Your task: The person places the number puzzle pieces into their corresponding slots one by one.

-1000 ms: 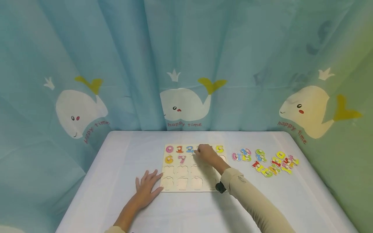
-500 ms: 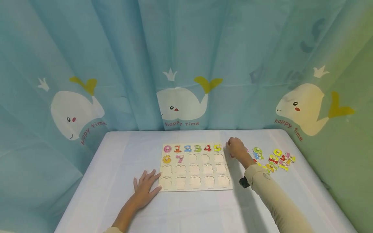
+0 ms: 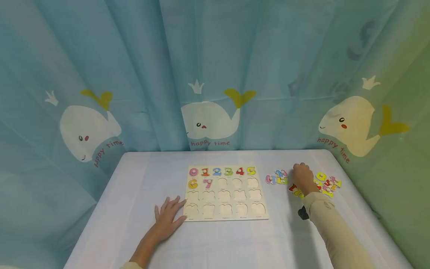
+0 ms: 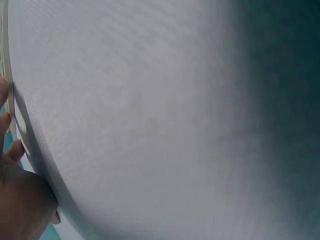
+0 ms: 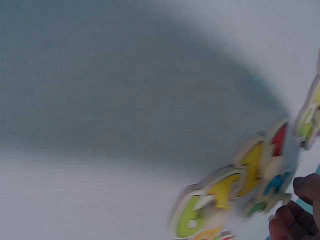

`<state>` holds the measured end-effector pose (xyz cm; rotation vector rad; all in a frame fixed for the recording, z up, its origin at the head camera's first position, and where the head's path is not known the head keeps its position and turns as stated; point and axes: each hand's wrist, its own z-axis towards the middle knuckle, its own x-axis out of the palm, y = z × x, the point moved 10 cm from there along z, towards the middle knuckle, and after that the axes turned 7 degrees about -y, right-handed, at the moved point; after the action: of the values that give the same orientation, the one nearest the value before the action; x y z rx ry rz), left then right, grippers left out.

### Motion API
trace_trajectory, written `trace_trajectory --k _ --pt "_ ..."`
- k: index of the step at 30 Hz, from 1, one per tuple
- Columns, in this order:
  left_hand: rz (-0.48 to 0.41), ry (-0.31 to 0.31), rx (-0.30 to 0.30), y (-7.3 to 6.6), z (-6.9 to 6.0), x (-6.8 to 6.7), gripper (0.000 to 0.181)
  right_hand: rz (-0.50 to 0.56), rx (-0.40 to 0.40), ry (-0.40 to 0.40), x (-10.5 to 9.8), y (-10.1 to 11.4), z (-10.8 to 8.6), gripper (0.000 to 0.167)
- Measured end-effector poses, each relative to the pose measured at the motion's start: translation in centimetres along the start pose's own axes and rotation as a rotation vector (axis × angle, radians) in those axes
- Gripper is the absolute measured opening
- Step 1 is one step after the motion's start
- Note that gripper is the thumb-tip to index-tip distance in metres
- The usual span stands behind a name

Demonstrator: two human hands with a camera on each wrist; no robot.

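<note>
My left hand (image 3: 166, 223) lies with spread fingers on the white table, its index fingertip and thumb at the left edge of the wooden number puzzle board (image 3: 215, 189). In the left wrist view, its fingers (image 4: 15, 150) show beside that edge. On the board, the numbers 0 to 7 sit in their recesses. Over the loose number pieces on the right is my right hand (image 3: 303, 178), fingers bent downward. The right wrist view has its fingertips (image 5: 287, 222) close to a blue and green piece (image 5: 274, 186); whether they pinch it is hidden.
A small cluster of number pieces (image 3: 277, 178) lies between the board and my right hand. More pieces (image 3: 329, 185) overlap at the far right. The table (image 3: 221, 243) ends against a blue-green curtain (image 3: 215, 56) printed with whales.
My right hand has moved right, from the board's upper row to the loose pieces. Red 4 and green 3 now show uncovered on the board. The left hand stays at the board's edge.
</note>
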<state>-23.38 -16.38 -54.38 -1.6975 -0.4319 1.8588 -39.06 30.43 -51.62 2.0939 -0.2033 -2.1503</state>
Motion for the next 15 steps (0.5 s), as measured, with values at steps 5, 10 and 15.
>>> trace_trajectory --k 5,10,15 --pt "0.002 0.009 -0.002 -0.1 0.0 0.1 0.050 0.026 0.005 0.002 0.4 -0.9 -0.5 0.024" --pt "0.000 -0.011 -0.025 0.1 -0.3 -0.2 0.049 0.062 -0.006 -0.030 -0.3 -1.2 -0.5 0.031" --pt "-0.002 0.010 -0.024 0.0 -0.1 0.0 0.050 0.016 0.088 -0.062 -1.3 -4.1 -1.3 0.031"
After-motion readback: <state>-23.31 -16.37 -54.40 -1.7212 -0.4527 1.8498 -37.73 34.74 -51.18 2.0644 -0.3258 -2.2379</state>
